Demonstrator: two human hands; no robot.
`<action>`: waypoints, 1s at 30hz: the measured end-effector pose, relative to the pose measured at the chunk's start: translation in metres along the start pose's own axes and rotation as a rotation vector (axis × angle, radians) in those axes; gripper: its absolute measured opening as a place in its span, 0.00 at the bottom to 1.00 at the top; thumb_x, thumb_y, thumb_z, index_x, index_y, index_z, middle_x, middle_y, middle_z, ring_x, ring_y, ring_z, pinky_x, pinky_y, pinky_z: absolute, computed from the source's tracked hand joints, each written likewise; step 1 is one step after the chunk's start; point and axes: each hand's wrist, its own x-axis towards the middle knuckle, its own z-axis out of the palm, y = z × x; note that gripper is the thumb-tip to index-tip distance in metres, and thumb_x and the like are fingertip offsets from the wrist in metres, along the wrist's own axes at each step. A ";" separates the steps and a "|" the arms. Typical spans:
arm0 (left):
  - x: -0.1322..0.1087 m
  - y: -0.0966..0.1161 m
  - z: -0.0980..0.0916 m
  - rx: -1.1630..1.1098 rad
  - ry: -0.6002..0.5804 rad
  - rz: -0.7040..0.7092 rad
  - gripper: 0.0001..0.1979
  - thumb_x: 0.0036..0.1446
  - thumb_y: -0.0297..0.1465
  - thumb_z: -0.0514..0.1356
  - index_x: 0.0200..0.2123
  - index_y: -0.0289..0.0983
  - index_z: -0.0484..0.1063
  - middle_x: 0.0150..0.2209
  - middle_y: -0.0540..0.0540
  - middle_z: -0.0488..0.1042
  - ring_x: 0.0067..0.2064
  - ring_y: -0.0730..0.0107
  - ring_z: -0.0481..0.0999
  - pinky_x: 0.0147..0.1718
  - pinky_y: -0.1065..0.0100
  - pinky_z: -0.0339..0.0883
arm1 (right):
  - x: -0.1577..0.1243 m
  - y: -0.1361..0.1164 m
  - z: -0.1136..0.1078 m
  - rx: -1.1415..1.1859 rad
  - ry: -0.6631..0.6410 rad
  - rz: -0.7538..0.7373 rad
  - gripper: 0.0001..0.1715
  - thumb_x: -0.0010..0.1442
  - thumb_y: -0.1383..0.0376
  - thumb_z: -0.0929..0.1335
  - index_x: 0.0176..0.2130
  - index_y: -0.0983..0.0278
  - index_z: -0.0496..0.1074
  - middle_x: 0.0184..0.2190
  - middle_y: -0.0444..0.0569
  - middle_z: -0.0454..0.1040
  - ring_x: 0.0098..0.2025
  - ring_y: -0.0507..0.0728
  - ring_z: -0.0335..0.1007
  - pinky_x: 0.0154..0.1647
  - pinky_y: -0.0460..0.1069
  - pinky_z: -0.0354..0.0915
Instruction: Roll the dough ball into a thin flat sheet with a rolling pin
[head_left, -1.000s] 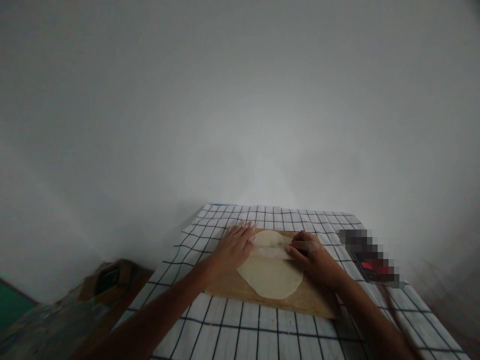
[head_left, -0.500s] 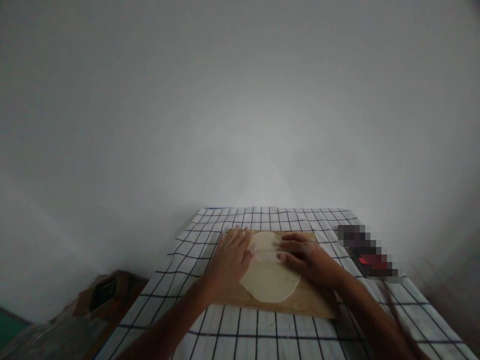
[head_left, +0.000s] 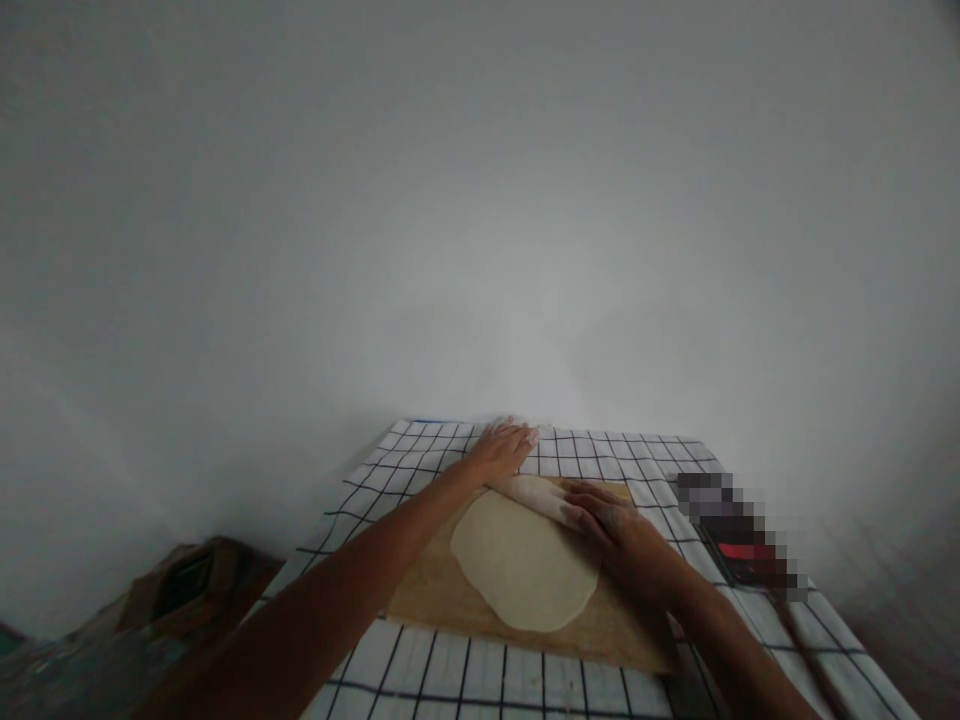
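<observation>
A flat, rounded sheet of pale dough [head_left: 525, 565] lies on a wooden board [head_left: 427, 590]. Across its far edge rests a pale rolling pin [head_left: 541, 497], slanting from far left to near right. My left hand [head_left: 504, 450] is at the pin's left end, beyond the board's far edge, its fingers stretched out and the wrist over the pin. On the pin's right end lies my right hand [head_left: 606, 515], palm down with fingers extended.
A black-and-white checked cloth [head_left: 465, 680] covers the table. On the right side is a dark and red item [head_left: 750, 550], partly pixelated, with a cord. A brown box [head_left: 184, 590] stands low at the left. A pale wall [head_left: 525, 250] rises behind.
My left hand has moved forward and to the right, past the board. The pin has turned from level to slanted. More of the dough now shows, and the view has shifted slightly.
</observation>
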 end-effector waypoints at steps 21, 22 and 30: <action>-0.184 0.073 -0.021 -0.077 0.161 -0.094 0.22 0.71 0.35 0.45 0.66 0.45 0.58 0.67 0.50 0.62 0.69 0.66 0.58 0.66 0.55 0.61 | -0.009 -0.010 -0.018 -0.009 -0.153 0.021 0.14 0.59 0.56 0.72 0.41 0.62 0.73 0.41 0.48 0.72 0.38 0.55 0.69 0.37 0.48 0.63; -0.179 0.077 -0.021 -0.047 0.161 -0.078 0.23 0.71 0.36 0.46 0.66 0.45 0.57 0.68 0.49 0.62 0.69 0.64 0.59 0.66 0.54 0.61 | -0.011 -0.008 -0.020 0.002 -0.154 0.022 0.15 0.59 0.57 0.72 0.42 0.62 0.72 0.41 0.48 0.72 0.38 0.54 0.69 0.36 0.48 0.62; -0.087 0.057 -0.008 0.233 0.139 -0.030 0.25 0.71 0.38 0.43 0.68 0.42 0.55 0.69 0.41 0.57 0.71 0.47 0.52 0.65 0.34 0.48 | -0.007 -0.001 -0.015 -0.166 0.007 0.102 0.14 0.68 0.56 0.64 0.45 0.63 0.72 0.43 0.52 0.73 0.45 0.58 0.69 0.48 0.51 0.63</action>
